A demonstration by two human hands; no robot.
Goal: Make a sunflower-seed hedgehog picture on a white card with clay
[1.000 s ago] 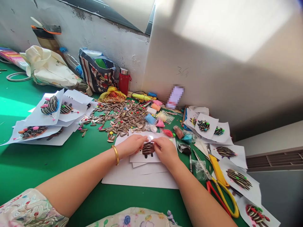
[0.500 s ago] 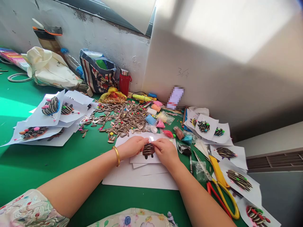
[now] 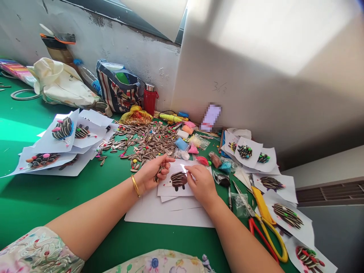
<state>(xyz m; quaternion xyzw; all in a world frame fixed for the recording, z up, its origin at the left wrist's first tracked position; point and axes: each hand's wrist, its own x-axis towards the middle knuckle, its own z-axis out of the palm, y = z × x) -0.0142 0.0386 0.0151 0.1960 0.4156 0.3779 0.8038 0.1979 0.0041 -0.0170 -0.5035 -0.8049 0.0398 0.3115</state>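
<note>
A hedgehog figure [image 3: 179,180] of dark brown clay with striped sunflower seeds on its back lies on a small white paper [image 3: 167,190] before me. My left hand [image 3: 155,172] is turned partly palm up at the hedgehog's left, its lower fingers curled around several sunflower seeds [image 3: 158,175] and its index finger stretched out. At the hedgehog's right upper edge is my right hand [image 3: 201,185], thumb and fingers drawn together; whatever they pinch is hidden. Larger white sheets [image 3: 148,212] lie underneath.
Loose sunflower seeds [image 3: 153,140] spread behind my hands. Colored clay packets [image 3: 181,143] lie beside them. Finished hedgehog cards [image 3: 59,131] are stacked left, with more cards [image 3: 271,184] along the right. Yellow-and-red scissors [image 3: 264,223] and a yellow cutter [image 3: 261,204] lie right. A red bottle [image 3: 149,100] stands behind.
My left hand has drawn back leftward from the hedgehog and turned, uncovering the hedgehog's face and the seeds in its fingers. My right hand has shifted slightly right and stays by the hedgehog's back.
</note>
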